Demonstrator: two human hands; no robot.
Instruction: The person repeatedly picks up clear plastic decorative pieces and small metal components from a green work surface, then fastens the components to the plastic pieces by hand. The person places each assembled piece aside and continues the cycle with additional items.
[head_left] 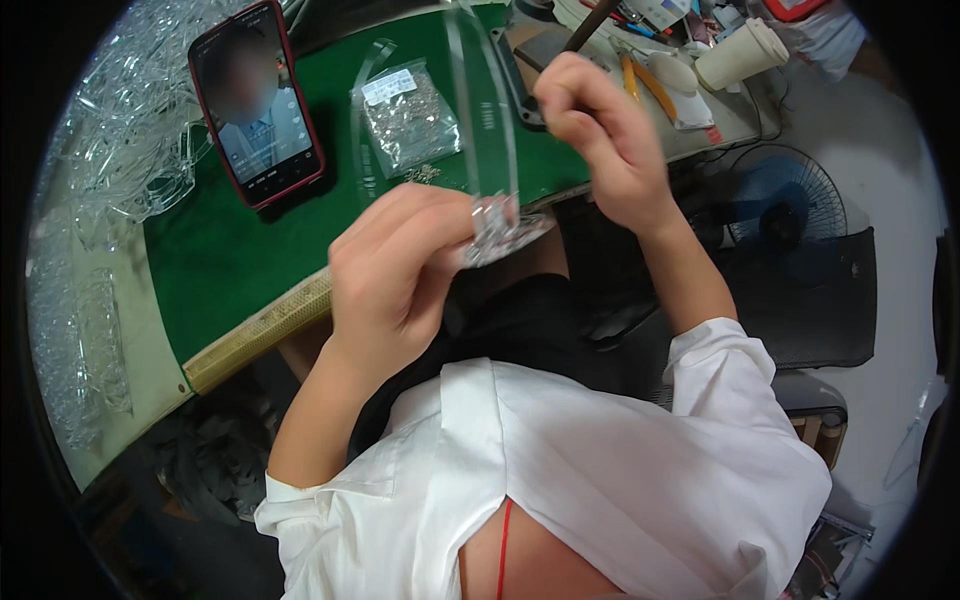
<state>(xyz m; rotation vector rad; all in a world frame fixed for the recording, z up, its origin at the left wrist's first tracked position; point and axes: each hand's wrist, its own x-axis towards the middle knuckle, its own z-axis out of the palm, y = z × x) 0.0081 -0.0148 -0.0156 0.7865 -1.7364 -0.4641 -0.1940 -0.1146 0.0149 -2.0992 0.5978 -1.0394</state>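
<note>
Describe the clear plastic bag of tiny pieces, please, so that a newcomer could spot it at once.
Start at the large green mat, then find the rectangular red-cased phone toward its far left. Just right of that, beyond the person's left hand, lies the flat clear plastic bag. Unlike the glossy clear strips nearby, it holds tiny greyish pieces and bears a white label.

Place: most likely a small workshop for light handwork
Table: green mat [255,265] laid over a pale table [150,375], with a worn yellowish strip along its front edge
Stock: clear plastic pieces [125,140] heaped along the left side
Small parts: a clear packet [410,120] full of them, some loose beside it
Tools: an orange-handled tool [655,92] amid clutter at the far right
Cooling: a fan [790,200] beyond the table's right side
</note>
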